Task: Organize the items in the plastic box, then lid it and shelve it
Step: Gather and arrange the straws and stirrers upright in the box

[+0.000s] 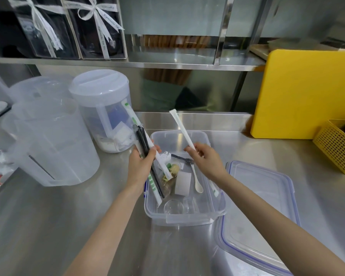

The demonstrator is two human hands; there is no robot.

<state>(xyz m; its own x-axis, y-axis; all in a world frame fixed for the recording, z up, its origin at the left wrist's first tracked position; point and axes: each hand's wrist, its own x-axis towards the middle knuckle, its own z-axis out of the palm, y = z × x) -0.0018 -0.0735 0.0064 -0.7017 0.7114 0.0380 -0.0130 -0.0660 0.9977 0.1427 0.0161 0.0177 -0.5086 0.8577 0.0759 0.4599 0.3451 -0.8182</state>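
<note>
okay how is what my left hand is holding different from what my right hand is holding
The left hand grips a bundle of straws, several wrapped white and some black; the right hand pinches a single white wrapped straw. The bundle leans up-left, its lower ends inside the plastic box; the single straw is held clear above it. Both lean leftward.

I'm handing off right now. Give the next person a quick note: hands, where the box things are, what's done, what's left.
Left hand grips a bundle of wrapped straws over the box's left edge.
Right hand pinches one white wrapped straw above the box.
Plastic box sits open on the steel counter; inside lie a spoon, a small fork, packets and clear cups.
Lid lies on the counter right of the box.
Done: lid off, straws gathered.
Left: put straws in tidily, lid the box, shelve it.
</note>
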